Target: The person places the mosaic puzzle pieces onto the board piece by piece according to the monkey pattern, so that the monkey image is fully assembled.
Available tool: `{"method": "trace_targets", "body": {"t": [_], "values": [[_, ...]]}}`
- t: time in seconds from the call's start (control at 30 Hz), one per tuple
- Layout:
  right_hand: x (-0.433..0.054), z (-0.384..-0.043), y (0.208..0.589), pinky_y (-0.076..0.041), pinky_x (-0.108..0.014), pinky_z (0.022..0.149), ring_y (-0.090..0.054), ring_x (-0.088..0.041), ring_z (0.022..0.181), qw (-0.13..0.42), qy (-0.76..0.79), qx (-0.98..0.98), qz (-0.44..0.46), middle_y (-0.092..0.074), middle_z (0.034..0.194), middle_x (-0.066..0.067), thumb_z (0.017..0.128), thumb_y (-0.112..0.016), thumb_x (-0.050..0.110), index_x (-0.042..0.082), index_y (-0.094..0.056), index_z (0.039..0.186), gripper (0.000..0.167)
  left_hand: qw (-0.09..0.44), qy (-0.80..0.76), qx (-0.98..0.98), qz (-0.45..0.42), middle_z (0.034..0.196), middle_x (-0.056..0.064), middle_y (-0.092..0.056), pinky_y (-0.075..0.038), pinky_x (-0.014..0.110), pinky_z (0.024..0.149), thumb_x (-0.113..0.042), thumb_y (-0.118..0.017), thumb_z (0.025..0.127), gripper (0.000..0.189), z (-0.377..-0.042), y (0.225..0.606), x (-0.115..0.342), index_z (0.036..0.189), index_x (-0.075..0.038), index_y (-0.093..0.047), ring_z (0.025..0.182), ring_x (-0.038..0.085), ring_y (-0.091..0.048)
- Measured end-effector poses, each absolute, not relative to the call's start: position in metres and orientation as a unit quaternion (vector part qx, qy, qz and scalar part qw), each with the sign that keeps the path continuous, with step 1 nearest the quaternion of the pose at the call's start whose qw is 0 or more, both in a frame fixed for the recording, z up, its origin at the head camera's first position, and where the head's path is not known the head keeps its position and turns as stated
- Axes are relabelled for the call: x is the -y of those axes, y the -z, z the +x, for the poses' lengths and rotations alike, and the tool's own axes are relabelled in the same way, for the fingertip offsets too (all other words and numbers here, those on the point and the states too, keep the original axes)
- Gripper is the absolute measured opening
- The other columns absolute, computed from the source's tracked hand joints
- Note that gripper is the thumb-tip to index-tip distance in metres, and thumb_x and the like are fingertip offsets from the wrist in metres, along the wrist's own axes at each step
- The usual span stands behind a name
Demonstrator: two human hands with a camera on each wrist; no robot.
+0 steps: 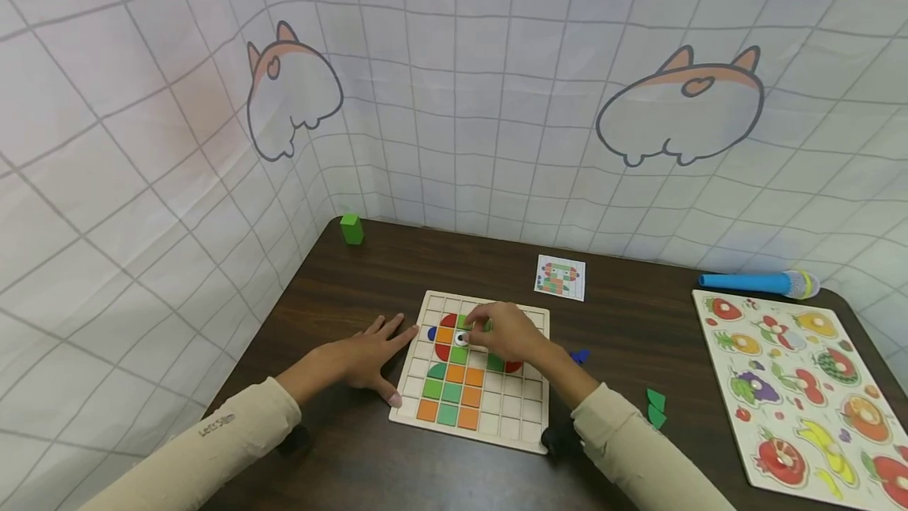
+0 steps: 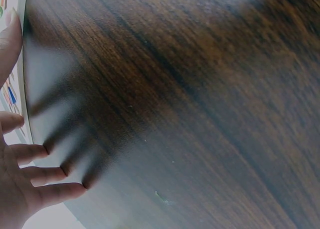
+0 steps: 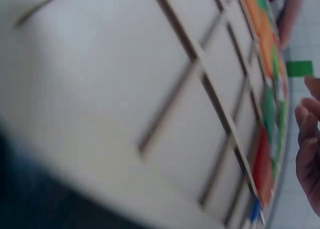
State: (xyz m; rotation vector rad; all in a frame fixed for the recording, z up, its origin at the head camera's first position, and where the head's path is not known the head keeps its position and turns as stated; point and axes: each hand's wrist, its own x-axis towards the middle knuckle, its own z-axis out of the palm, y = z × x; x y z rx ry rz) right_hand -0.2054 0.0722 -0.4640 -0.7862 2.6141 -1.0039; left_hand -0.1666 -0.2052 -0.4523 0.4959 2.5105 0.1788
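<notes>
A pale wooden grid board (image 1: 507, 426) lies on the dark table, with orange, green, red and blue tiles set in its squares. My left hand (image 1: 365, 357) is spread flat at the board's left side, its thumb against the edge; the left wrist view shows its fingers (image 2: 42, 176) straight over the wood. Over the board's upper middle, my right hand (image 1: 505, 331) bends thumb and forefinger together at a white tile with a black eye (image 1: 462, 338), pinching it at a square between green tiles. My right hand covers part of the tiles beneath it.
A small pattern card (image 1: 560, 278) lies behind the board. Blue pieces (image 1: 580, 356) and green pieces (image 1: 656, 408) lie right of it. Farther right are a fruit puzzle board (image 1: 801, 400) and a blue toy microphone (image 1: 752, 283). A green block (image 1: 351, 229) stands at the back left corner.
</notes>
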Motion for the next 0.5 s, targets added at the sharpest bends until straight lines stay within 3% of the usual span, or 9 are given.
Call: {"method": "trace_targets", "body": {"t": [0.23,0.5], "values": [[-0.134,-0.198,0.448,-0.048,-0.024,0.057,-0.054,-0.008,0.063,0.1,0.376,-0.865,-0.317,-0.068,0.094,0.002,0.097,-0.069,0.024,0.005,-0.073,0.115,0.027,0.284,-0.068,-0.938,0.185,0.17,0.014,-0.008,-0.027,0.067,0.114,-0.064,-0.081,0.069,0.119,-0.167,0.453,0.204,0.162,-0.028,-0.016,0.154,0.045,-0.009],[-0.231,-0.165,0.446,-0.05,-0.025,0.057,-0.054,-0.003,0.063,0.084,0.366,-0.891,-0.254,-0.071,0.095,0.003,0.095,-0.071,0.025,0.009,-0.074,0.108,0.02,0.285,-0.067,-0.937,0.192,0.169,0.016,-0.007,-0.027,0.067,0.114,-0.065,-0.08,0.069,0.12,-0.168,0.456,0.206,0.163,-0.027,-0.016,0.154,0.046,-0.008]]}}
